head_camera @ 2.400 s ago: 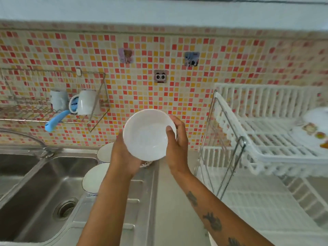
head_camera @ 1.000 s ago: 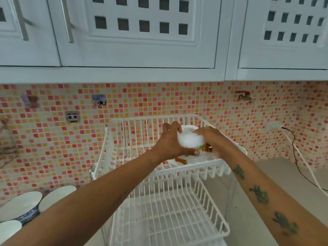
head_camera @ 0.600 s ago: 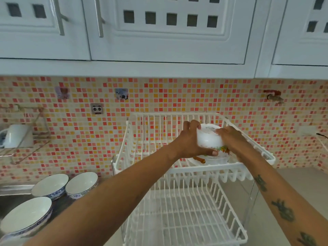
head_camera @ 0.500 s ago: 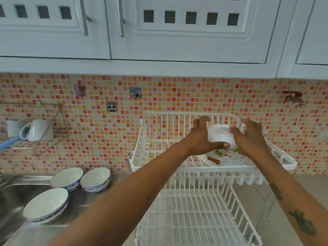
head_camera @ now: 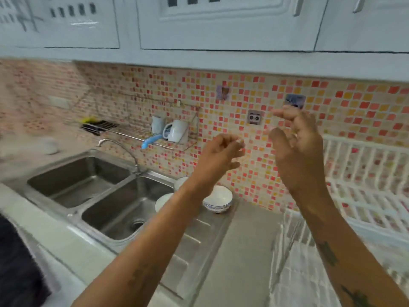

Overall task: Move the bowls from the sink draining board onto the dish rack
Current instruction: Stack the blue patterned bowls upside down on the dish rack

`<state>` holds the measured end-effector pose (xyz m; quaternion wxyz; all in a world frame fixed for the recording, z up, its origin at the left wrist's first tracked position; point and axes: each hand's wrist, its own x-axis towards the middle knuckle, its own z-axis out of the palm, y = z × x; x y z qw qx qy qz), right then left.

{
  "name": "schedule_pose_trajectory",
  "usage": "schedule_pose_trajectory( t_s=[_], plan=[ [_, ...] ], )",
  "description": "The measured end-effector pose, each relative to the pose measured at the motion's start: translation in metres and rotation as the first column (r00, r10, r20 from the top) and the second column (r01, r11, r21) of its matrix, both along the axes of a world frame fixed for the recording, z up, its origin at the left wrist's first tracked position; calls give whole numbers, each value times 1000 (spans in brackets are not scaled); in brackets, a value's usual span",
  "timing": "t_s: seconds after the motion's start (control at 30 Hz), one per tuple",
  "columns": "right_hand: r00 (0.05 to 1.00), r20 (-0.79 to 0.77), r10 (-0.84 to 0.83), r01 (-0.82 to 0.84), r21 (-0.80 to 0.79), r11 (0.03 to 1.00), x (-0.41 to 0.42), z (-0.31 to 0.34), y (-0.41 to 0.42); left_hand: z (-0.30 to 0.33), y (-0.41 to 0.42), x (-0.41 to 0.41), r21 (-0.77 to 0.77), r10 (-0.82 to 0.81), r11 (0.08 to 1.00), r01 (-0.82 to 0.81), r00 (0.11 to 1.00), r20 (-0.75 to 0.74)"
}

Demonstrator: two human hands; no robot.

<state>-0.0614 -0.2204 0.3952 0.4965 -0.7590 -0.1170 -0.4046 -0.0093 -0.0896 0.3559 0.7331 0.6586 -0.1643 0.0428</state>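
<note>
Three bowls, as far as the blur lets us count, wait on the sink draining board, just right of the double sink. Going left to right: a wire wall shelf with two mugs hangs above the sink. Below it sit a white bowl nearest the basin and a second bowl behind it, both partly hidden by our forearm. The blue-patterned bowl stands clear nearest the wall.

Our left hand hangs in the air above the bowls, fingers loosely curled and holding nothing. Our right hand is beside it, well apart, also empty and half open. The white dish rack stands at the far right.

To do the next pick-up well, we would lower both hands to the blue-patterned bowl — it is the one in plain sight — and cup it on opposite sides of the rim. Wet ceramic can slip, so a two-handed hold seems wise.
</note>
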Motion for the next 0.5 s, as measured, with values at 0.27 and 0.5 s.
schedule_pose_trajectory(
  t_s=[0.27, 0.5],
  plan=[
    [823, -509, 252, -258, 60, 964, 124, -107, 137, -112, 169, 72, 213, 383, 921, -325, 853, -356],
    [565, -808, 167, -130, 113, 985, 206, -229, 173, -207, 234, 131, 207, 456, 885, -416, 692, -559]
  ],
)
